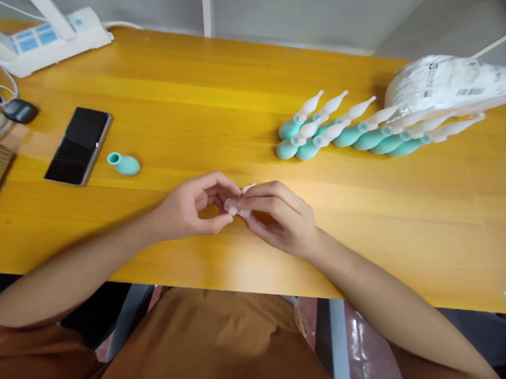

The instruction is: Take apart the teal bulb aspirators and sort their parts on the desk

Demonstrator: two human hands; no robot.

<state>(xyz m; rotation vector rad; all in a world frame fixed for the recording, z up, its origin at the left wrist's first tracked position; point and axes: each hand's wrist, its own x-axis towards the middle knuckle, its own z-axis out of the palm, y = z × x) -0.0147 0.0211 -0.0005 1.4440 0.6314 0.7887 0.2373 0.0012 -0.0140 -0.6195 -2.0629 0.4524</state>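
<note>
Over the middle of the yellow wooden table (240, 99), my left hand (191, 209) and my right hand (277, 215) meet, both pinching one small translucent white nozzle tip (235, 206). Fingers of both hands curl closed round it. A loose teal rubber bulb (125, 164) without a tip lies on its side to the left of my hands. At the right back lies a row of several assembled pieces (343, 129), each a teal bulb with a white tip.
A black phone (79, 145) lies face up at the left. A white power strip (50, 38) sits at the back left, a dark mouse-like object (19, 110) near the left edge. A white plastic bag (450, 83) rests at the back right.
</note>
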